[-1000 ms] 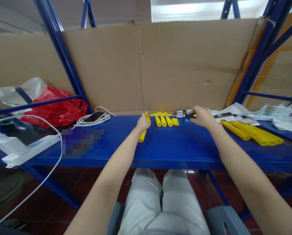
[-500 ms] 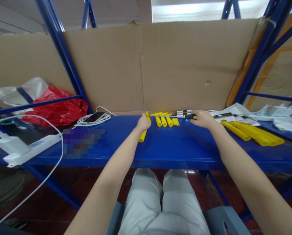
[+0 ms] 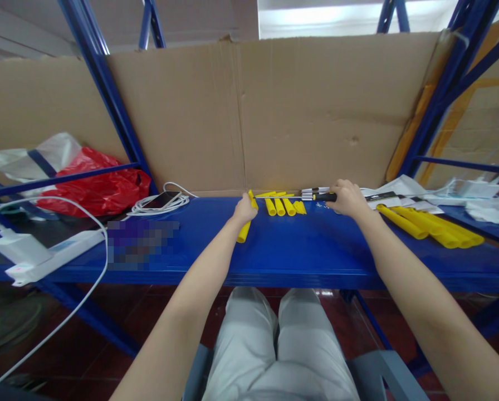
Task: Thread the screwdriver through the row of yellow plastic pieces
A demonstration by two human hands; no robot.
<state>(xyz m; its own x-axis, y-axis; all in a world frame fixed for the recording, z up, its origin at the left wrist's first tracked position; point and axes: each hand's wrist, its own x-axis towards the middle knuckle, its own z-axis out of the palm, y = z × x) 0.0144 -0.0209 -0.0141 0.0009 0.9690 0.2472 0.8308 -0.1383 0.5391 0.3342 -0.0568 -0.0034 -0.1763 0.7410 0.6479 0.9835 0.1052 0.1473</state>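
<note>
Head view, centre of frame: the left hand (image 3: 245, 208) wraps its fingers round a yellow tube (image 3: 244, 232); right of centre, the right hand (image 3: 346, 197) grasps a screwdriver (image 3: 325, 197) by its black handle, the thin shaft reaching left to the tube's upper part. Whether the tip touches, I cannot tell. It could skid off the curved surface and jab the nearby fingers; a sideways slip could scatter the row of yellow pieces (image 3: 280, 208) along the shaft.

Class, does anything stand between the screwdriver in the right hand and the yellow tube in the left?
Nothing visible does. The shaft of the screwdriver crosses, in view, the row of yellow pieces, its far end beside the yellow tube; whether they touch is unclear.
</note>
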